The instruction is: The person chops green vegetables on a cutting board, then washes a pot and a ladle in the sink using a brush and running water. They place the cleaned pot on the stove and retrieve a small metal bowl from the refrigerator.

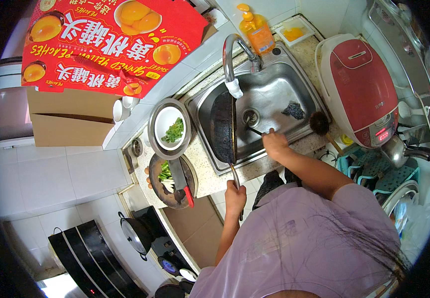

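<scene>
My left hand (pixel 235 195) grips the handle of a dark frying pan (pixel 224 126), which is tilted on its side over the left part of the steel sink (pixel 304 80). My right hand (pixel 275 144), at the sink's near edge, holds a thin black rod-like thing (pixel 255 130) whose tip lies by the drain (pixel 251 117); what it belongs to, I cannot tell. A chrome faucet (pixel 228 56) with a white wrap on its spout arches above the pan. A dark scouring pad (pixel 293 110) lies in the basin, right of the drain.
Left of the sink, a cleaver (pixel 178 175) and cut greens (pixel 165 171) lie on a round board (pixel 190 169), beside a bowl of greens (pixel 157 126) in a metal basin. A soap bottle (pixel 258 35) stands behind the sink. At right are a brush (pixel 318 123) and rice cooker (pixel 364 89).
</scene>
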